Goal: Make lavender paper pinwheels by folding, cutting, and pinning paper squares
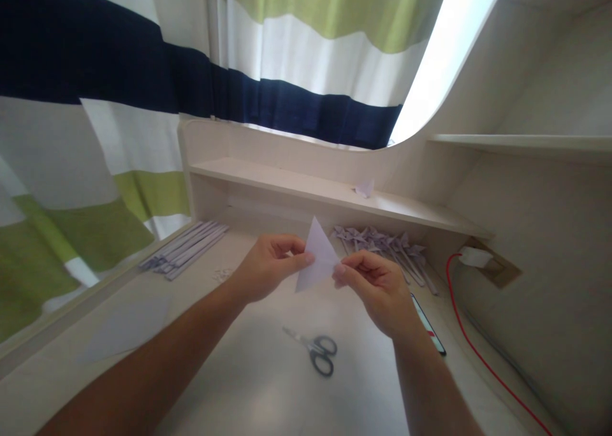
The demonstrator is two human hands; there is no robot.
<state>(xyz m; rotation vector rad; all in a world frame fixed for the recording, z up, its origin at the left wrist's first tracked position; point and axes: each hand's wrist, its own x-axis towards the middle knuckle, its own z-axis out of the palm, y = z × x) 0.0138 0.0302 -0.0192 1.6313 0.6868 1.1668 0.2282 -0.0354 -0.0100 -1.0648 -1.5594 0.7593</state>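
A pale, triangular folded sheet of paper [318,255] is held up above the desk, between both hands. My left hand [268,264] pinches its left edge, thumb in front. On the other side, my right hand [375,283] grips the right corner between thumb and fingertips. Below the paper, a pair of scissors [316,350] with dark handles lies on the desk, apart from both hands. Flat sheets of paper [127,327] rest at the left, partly behind my left forearm.
Rolled paper sticks [189,248] are stacked at the back left, with small white bits [222,275] nearby. Several paper pinwheels on sticks [382,241] lie at the back right. A phone [428,324] sits by my right forearm. A red cable [471,343] runs from a plug [475,256].
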